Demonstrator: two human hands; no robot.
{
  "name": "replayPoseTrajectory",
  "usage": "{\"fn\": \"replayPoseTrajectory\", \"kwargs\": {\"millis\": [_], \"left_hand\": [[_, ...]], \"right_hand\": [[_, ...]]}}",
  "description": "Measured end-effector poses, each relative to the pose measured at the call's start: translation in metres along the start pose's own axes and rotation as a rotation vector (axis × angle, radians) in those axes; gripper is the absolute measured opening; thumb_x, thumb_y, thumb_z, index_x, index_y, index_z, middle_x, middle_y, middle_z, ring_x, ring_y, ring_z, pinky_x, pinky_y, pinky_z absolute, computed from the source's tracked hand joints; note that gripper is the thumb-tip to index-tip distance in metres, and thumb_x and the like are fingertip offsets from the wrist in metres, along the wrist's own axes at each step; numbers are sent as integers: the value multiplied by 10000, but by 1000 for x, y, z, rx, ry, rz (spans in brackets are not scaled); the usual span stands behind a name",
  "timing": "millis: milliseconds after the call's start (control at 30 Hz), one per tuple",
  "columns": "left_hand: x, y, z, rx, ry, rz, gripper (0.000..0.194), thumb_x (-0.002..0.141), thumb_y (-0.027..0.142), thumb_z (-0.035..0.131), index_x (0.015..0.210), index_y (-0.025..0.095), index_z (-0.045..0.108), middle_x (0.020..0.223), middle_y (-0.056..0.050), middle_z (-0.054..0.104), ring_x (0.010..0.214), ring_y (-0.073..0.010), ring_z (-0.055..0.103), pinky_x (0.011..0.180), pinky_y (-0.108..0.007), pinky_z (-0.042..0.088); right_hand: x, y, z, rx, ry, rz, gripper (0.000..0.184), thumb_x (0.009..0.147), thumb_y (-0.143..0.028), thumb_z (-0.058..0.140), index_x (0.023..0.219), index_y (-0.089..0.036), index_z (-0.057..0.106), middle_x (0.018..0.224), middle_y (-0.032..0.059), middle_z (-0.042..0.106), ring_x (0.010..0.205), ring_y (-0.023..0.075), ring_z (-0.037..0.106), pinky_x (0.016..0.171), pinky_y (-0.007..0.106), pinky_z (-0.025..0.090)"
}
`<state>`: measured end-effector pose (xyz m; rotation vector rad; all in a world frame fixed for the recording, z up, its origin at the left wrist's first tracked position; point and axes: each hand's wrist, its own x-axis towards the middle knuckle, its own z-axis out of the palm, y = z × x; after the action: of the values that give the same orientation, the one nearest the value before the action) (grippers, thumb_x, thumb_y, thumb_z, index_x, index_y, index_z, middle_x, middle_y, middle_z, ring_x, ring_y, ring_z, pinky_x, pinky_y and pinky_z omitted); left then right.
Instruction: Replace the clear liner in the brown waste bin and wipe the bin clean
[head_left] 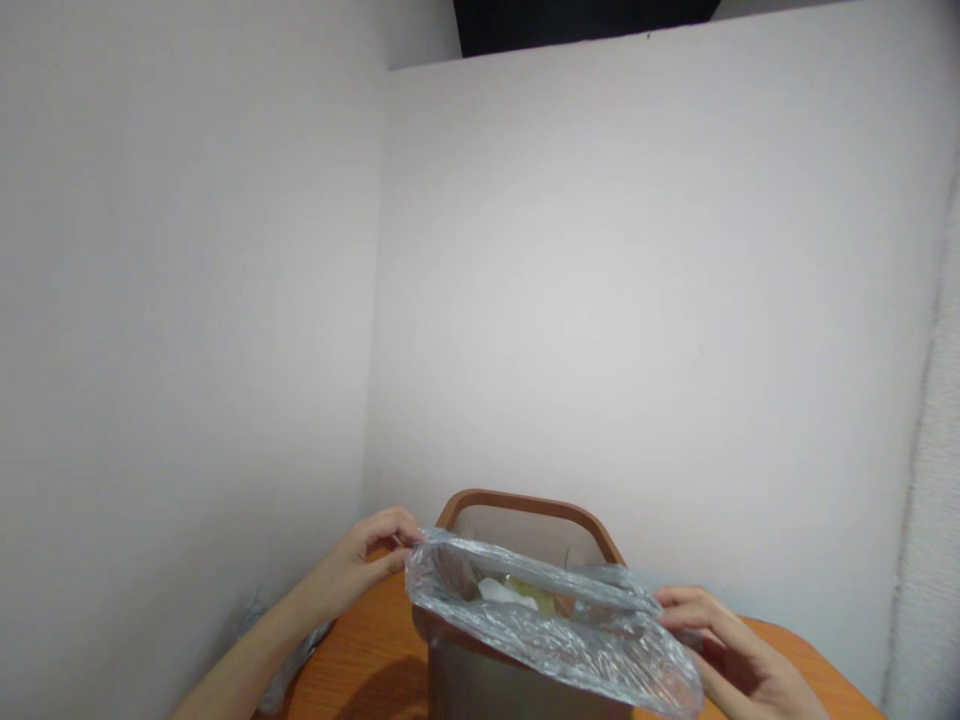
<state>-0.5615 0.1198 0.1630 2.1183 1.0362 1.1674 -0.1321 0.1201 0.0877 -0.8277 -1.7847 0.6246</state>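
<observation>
With your left hand point(364, 565) you hold the clear plastic bag point(559, 645) between fingers; your right hand point(731, 650) grips its other end. Below the fingers, the bin point(517, 685) stands on the counter point(360, 645).

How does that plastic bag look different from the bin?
The plastic bag is see-through and shiny; the bin is dull grey with a brown frame. The bag is crinkled and loose; the bin looks stiff. The left hand and right hand hold the bag; neither visibly grips the bin. Both are between the hands.
</observation>
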Motion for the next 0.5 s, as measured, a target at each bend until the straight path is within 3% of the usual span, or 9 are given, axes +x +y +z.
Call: {"fn": "replayPoseTrajectory", "kwargs": {"millis": [133, 300, 500], "left_hand": [[9, 3, 7, -88, 64, -1, 273, 838, 414, 684, 724, 169, 652, 797, -26, 589, 796, -177, 542, 756, -267, 425], [26, 4, 11, -247, 210, -169, 244, 793, 411, 713, 718, 190, 643, 673, 21, 568, 675, -145, 499, 660, -233, 380], [31, -25, 7, -326, 300, -238, 225, 721, 396, 767, 786, 190, 702, 633, 41, 562, 596, -115, 453, 596, -212, 341]], "right_hand": [[8, -8, -4, 32, 22, 85, 290, 871, -512, 576, 827, -250, 692, 1022, 64, 668, 970, 207, 636, 841, 229, 513], [24, -5, -6, 72, 109, 243, 358, 890, -561, 528, 776, -231, 605, 672, -10, 551, 633, 141, 480, 588, 226, 424], [30, 24, -9, 141, 172, 327, 392, 856, -590, 566, 736, -217, 578, 680, -13, 545, 673, 149, 486, 640, 248, 408]]}}
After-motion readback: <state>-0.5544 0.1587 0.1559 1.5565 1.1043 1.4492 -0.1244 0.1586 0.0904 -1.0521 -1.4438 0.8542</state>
